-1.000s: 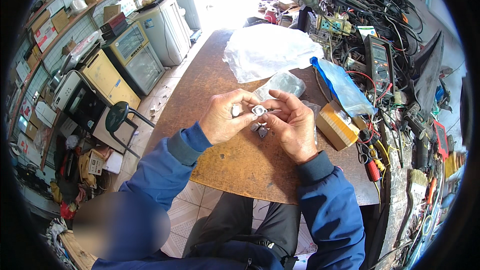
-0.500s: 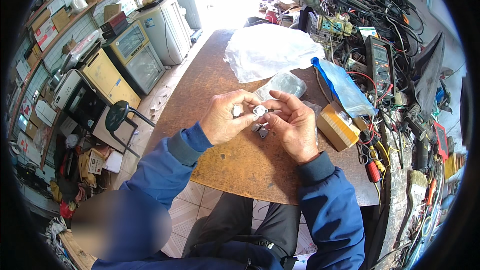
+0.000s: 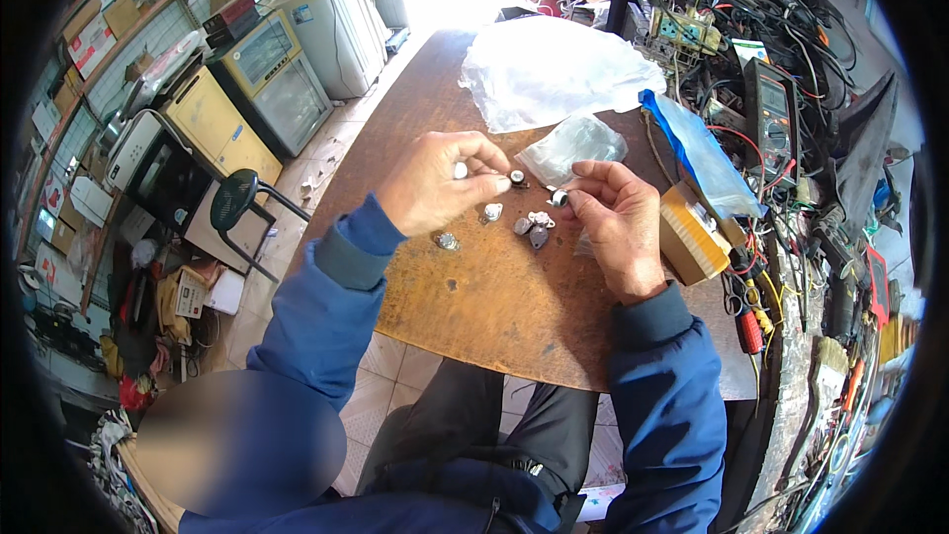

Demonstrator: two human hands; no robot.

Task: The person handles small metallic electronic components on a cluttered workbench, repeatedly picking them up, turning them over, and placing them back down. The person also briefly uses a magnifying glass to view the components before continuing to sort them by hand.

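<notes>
Over the wooden table point(image 3: 494, 326), my left hand point(image 3: 442, 181) is closed, with a small round dark piece with a light top point(image 3: 517, 178) at its thumb and fingertip. A white round piece point(image 3: 461, 170) also shows within that hand's fingers. To its right, my right hand point(image 3: 618, 222) pinches a small round white-and-black component point(image 3: 560, 197) between thumb and finger. Between and below the hands lie several small silver-and-white round components with metal flanges, including a left one point(image 3: 447, 240), a middle one point(image 3: 492, 211) and a right-hand cluster point(image 3: 537, 225).
Beyond my hands lie a small clear bag point(image 3: 573, 146) and a large plastic sheet point(image 3: 563, 69). At the right are an open cardboard box point(image 3: 694, 232), a blue-edged bag point(image 3: 702, 153), a multimeter point(image 3: 772, 119) and tangled cables. A stool point(image 3: 240, 208) stands left of the table.
My hands, together at one white piece before, have moved apart, each with a small piece at its fingertips. More components on the table now show. The whole view has shifted slightly.
</notes>
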